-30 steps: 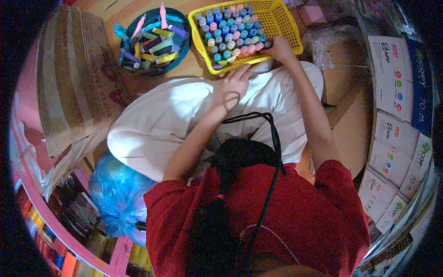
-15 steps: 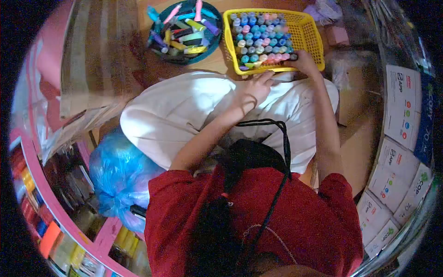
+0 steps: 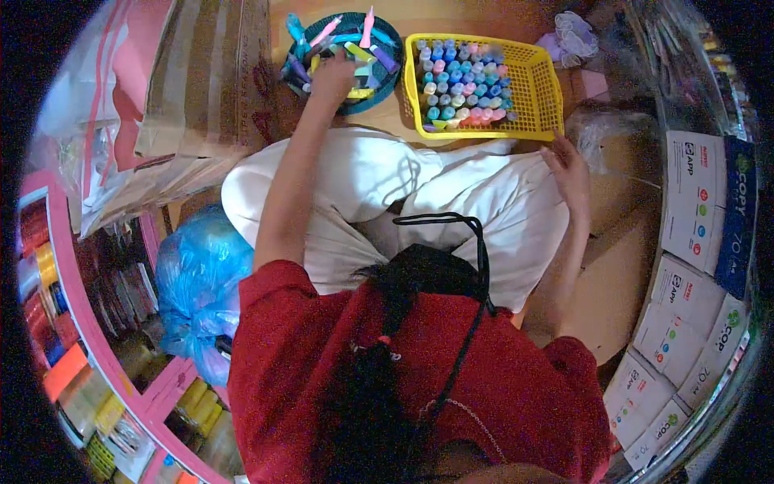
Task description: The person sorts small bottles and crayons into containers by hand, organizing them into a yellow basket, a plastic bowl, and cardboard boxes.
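A round dark-teal basket [image 3: 376, 103] at the top holds a loose pile of coloured tubes, among them a pink tube [image 3: 368, 31] and a purple tube [image 3: 385, 56]. My left hand [image 3: 332, 77] reaches over this pile, and its fingers are blurred and partly hidden, so its grip does not show. To the right stands a yellow plastic basket [image 3: 538, 105], with small tubes or bottles [image 3: 461, 82] packed upright in rows over its left part. Just below that basket's front right corner is my right hand [image 3: 567, 165], fingers stretched out and nothing in them.
A cardboard box [image 3: 211, 77] stands at the left, above a tied blue plastic bag [image 3: 201, 278]. Pink shelving [image 3: 76, 298] with coloured rolls lines the lower left. White paper cartons [image 3: 692, 202] are stacked along the right. My crossed legs [image 3: 339, 173] lie below the baskets.
My left hand has moved from the yellow basket's front edge up to the round basket. My right hand has left the front row of tubes and shifted to the right, below the basket's corner.
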Tool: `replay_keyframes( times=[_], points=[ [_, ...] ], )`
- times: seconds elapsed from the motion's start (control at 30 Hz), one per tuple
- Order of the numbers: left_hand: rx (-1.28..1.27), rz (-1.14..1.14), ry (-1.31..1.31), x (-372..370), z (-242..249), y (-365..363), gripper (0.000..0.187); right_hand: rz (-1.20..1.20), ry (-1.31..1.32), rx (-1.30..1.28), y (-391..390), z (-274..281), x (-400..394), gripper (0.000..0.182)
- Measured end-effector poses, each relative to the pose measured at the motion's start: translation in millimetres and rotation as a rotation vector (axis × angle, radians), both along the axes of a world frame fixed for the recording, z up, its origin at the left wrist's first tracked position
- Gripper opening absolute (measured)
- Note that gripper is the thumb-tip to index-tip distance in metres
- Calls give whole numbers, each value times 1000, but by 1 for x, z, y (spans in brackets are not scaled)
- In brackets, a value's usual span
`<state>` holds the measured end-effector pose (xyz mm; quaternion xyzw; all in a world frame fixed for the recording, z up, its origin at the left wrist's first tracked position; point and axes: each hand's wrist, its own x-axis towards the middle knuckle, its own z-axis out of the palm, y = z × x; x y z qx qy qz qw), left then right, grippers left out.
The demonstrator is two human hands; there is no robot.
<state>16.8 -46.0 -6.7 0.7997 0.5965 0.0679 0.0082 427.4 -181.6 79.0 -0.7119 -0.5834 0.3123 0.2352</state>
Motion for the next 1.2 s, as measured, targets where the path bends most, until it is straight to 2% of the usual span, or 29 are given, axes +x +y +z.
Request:
replay_keyframes(
  times=[0.07,0.2,0.27,0.33,0.37,0.47,0.5,0.6,0.7,0.8,0.87,0.97,1.07,1.1,1.2],
  points=[
    [41,-49,109,0,-18,2,32,-25,-2,44,-7,-1,9,49],
    [160,-100,61,1,-41,7,22,-38,87,83,-24,0,15,44],
    [26,9,13,9,-38,9,17,-44,135,79,-26,3,10,42],
    [-128,154,-75,26,-3,0,18,-44,137,91,-26,0,9,39],
    [-47,33,55,14,-36,14,18,-25,147,107,-25,-4,9,38],
    [-48,-42,84,7,-41,23,18,5,159,151,-28,-7,8,36],
    [-60,-30,16,6,-35,24,16,5,153,163,-29,-4,4,34],
    [192,-82,-144,1,-9,2,12,-6,138,200,-29,2,-6,30],
    [50,74,-556,25,62,-42,17,-1,189,181,-25,15,-30,25],
    [-156,-22,-1077,59,80,-81,21,81,228,215,-17,18,-69,24],
    [-434,-113,-1315,84,74,-91,25,212,249,242,-10,15,-90,27],
    [-389,-185,-1221,118,76,-100,22,318,153,286,-2,7,-111,33],
    [-308,-279,-1203,132,68,-93,19,282,-18,265,9,-9,-108,36],
    [-260,-273,-1194,134,65,-91,17,276,12,255,13,-7,-104,35],
    [66,-231,-635,127,47,-86,18,209,-96,291,25,-23,-87,32]
  ],
)
